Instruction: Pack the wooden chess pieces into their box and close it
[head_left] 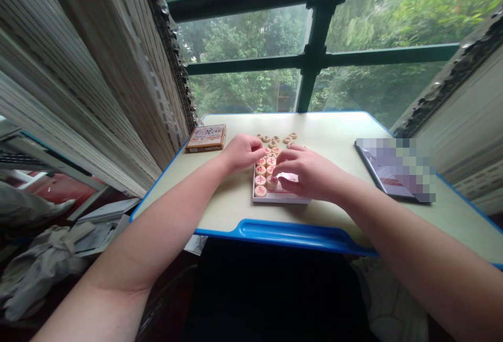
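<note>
A shallow white box lies on the table, with round wooden Chinese chess pieces marked in red set in rows along its left side. My left hand is at the box's far left corner, fingers curled together; whatever they may hold is hidden. Over the right part of the box, my right hand bends its thumb and forefinger around the edge of a red-marked piece in the second column. Beyond the box, several loose pieces lie on the tabletop, some partly hidden by my hands.
A brown printed box lid lies at the table's far left. To the right rests a dark-edged tablet, partly blurred out. The table has a blue edge with a pen groove. Curtains and a window surround it.
</note>
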Motion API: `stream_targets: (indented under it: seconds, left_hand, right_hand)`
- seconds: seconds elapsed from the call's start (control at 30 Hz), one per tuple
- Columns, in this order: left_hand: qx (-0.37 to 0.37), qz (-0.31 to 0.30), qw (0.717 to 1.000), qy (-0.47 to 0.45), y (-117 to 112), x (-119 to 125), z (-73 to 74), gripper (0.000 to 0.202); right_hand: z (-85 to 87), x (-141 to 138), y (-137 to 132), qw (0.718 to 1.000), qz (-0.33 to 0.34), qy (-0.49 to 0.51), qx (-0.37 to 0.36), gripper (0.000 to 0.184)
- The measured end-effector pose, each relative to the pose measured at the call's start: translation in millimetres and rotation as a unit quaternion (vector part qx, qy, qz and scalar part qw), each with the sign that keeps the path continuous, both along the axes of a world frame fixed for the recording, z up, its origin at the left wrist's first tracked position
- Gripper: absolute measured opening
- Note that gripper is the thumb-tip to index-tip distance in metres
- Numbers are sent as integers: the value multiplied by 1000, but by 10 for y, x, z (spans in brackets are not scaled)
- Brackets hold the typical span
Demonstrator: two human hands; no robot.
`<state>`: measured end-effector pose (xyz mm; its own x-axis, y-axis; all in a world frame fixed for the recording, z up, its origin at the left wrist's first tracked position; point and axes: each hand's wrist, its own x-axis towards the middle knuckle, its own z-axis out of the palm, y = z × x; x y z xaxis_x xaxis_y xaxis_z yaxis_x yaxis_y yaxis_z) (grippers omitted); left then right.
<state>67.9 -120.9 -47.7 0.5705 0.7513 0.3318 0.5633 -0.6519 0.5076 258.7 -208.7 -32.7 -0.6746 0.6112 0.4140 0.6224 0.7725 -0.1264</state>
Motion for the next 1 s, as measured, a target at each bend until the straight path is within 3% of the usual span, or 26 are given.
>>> stream_targets:
  seconds: [0.1,0.23,0.33,0.43,0.53,0.7,0.87,1.0]
  left_hand:
    - [17,13,1000,2,36,2,-21,22]
    - [52,-35,998,20,105,37,-90,32]
    - [58,-62,995,43,158,60,-143,37]
    - [44,-70,995,47,196,72,-177,40]
    - [26,-55,997,41,210,83,-192,42]
    - [12,-6,998,59,209,76,-159,45]
    - [22,85,986,143,236,-27,-85,42]
    - [48,74,983,158,279,-83,-101,29]
  right_hand:
    - [-31,65,102,999,-28,27,4,23]
    - [-134,158,294,992,-94,83,2,28]
    - [-204,193,405,982,-150,111,-35,28]
    - [-228,188,460,976,-166,96,-101,31]
    - [-218,167,490,977,-148,59,-139,38]
    - [-211,161,541,981,-157,37,-111,46]
    - [-170,175,524,972,-215,16,-98,47]
    - [-135,169,483,964,-250,8,-94,48]
